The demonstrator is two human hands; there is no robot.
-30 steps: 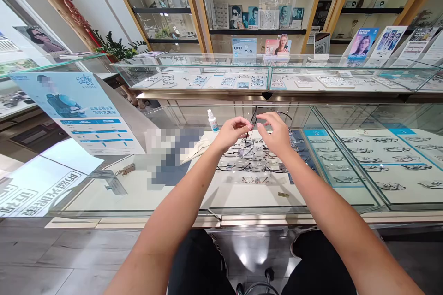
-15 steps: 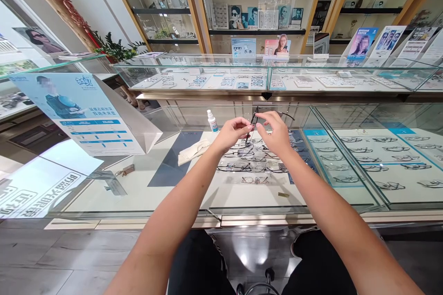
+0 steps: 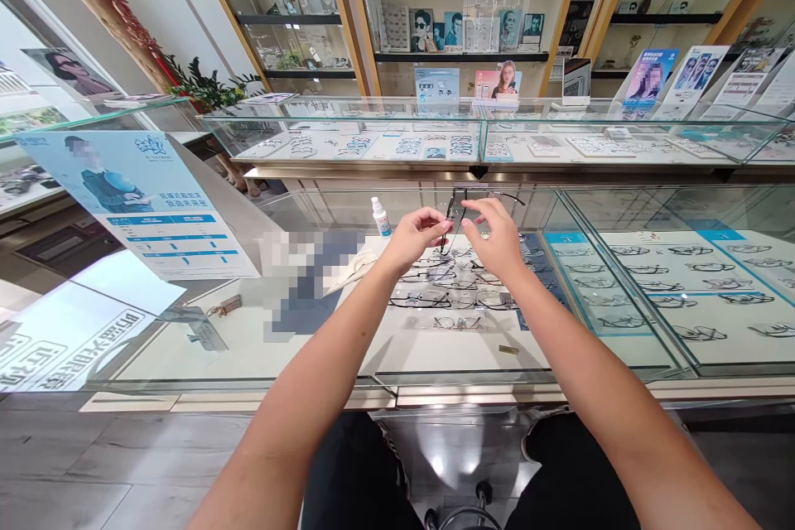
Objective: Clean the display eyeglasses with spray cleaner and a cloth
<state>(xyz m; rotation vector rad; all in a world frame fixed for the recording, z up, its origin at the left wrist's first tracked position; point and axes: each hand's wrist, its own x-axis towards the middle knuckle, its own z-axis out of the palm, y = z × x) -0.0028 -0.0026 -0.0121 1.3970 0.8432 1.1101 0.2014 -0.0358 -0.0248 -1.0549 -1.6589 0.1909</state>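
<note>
Glasses (image 3: 464, 211): centre of view, between both hands. Left hand (image 3: 423, 233): thumb and fingers pinching their near edge. Right hand (image 3: 495, 237): fingertips beside them, grip uncertain. Handling: best steadied by the rim, lenses untouched.

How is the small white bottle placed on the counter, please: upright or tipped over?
Upright: the bottle stands with its white top uppermost, beyond the left hand.

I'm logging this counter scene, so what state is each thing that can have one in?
Thin black eyeglasses: held up, at least one temple unfolded.
Left hand: closed on the eyeglasses.
Right hand: at the eyeglasses, grip unclear.
Small white plastic bottle: upright.
Cream cloth: lying, partly pixelated.
Large blue card sign: standing.
</note>
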